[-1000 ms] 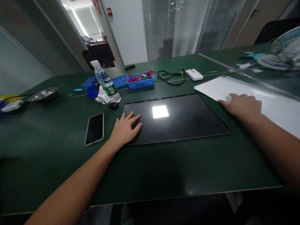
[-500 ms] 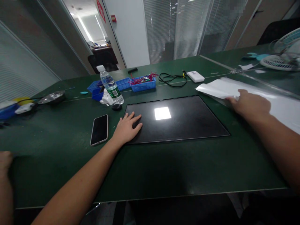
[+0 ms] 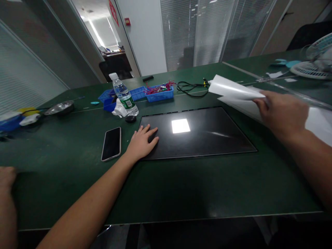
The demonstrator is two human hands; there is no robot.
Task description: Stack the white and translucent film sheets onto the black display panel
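Observation:
A thin black display panel (image 3: 202,138) lies flat on the green table, with a bright square reflection in its glossy face. My left hand (image 3: 143,142) rests on the panel's left end with its fingers spread. To the right of the panel, my right hand (image 3: 285,116) pinches the edge of a white sheet (image 3: 232,87). That sheet's near part is raised and curls over towards the back. More white sheet shows below and to the right of the hand; whether it is the same piece I cannot tell.
Left of the panel are a smartphone (image 3: 111,144), a black mouse (image 3: 130,119) and a water bottle (image 3: 124,95). Blue trays (image 3: 160,96) and a black cable (image 3: 192,89) lie behind. A fan (image 3: 315,65) stands far right. Another person's hand (image 3: 6,178) rests at the left edge.
My right hand has lifted the edge of the white sheet, which lay low before and now curls up, covering the white box behind. My left hand stays on the panel.

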